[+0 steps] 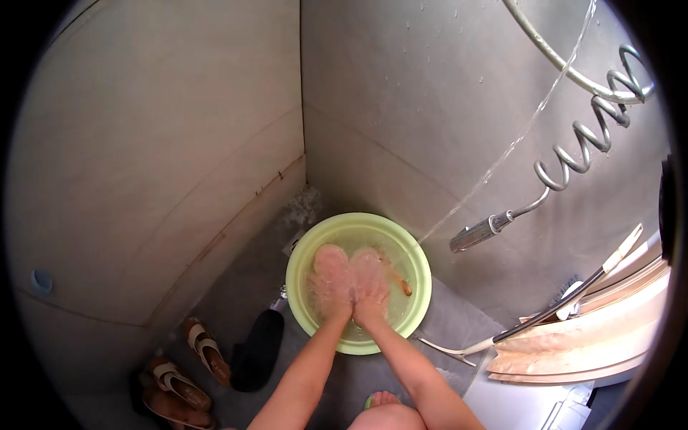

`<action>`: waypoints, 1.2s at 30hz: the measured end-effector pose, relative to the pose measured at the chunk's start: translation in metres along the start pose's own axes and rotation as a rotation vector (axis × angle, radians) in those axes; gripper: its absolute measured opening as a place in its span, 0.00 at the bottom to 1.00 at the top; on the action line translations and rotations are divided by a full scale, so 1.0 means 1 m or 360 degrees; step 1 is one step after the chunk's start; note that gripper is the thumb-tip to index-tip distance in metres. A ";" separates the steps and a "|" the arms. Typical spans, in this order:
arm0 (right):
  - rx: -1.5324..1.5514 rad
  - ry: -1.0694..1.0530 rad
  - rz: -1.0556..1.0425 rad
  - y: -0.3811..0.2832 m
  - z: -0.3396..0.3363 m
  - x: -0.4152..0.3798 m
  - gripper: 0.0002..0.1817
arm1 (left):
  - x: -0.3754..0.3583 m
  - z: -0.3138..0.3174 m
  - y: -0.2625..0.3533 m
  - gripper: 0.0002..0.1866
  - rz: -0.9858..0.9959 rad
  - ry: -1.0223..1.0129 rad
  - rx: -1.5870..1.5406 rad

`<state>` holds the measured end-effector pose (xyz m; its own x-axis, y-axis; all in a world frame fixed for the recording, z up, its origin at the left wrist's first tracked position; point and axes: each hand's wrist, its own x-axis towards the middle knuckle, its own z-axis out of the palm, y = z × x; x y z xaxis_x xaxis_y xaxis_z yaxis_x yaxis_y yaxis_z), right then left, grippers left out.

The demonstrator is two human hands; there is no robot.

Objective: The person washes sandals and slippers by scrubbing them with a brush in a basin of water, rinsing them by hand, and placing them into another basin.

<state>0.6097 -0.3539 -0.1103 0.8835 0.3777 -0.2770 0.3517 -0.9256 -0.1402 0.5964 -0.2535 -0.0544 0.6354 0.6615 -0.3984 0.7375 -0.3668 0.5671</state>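
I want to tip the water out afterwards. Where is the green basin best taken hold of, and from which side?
Probably by the rim of the green basin, one hand on each side, coming from the near side where the person stands. The rim is a continuous rolled lip, bare all round, and the walls behind block the far side. Both the left hand and the right hand sit inside, underwater.

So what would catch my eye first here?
Probably the pale green basin on the grey floor in the corner, with the left hand and right hand plunged side by side into its water. Then the shower head on its coiled hose at right, and the sandals at lower left.
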 end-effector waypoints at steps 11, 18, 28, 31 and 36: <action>0.0617 0.0627 -0.0337 -0.006 -0.080 -0.026 0.53 | -0.009 -0.053 -0.013 0.61 0.0708 -0.0043 -0.0511; 0.0971 0.1350 -0.1035 -0.078 -0.200 -0.031 0.61 | -0.026 -0.196 0.031 0.63 0.1484 0.0625 -0.0675; 0.1402 0.0217 -0.2264 -0.245 -0.271 -0.124 0.67 | -0.127 -0.366 -0.095 0.47 0.1441 0.1146 -0.0627; 0.1030 0.0068 -0.2410 -0.300 -0.251 -0.164 0.59 | -0.181 -0.381 -0.178 0.47 0.1185 0.1364 -0.0773; 0.0792 -0.0402 -0.2658 -0.365 -0.185 -0.243 0.47 | -0.298 -0.373 -0.300 0.46 0.0581 0.1644 -0.0717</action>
<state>0.3241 -0.1129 0.1842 -0.3727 0.8663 0.3325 0.5865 0.4976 -0.6391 0.1005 -0.0968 0.1633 0.1530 0.8562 0.4935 0.2721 -0.5166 0.8118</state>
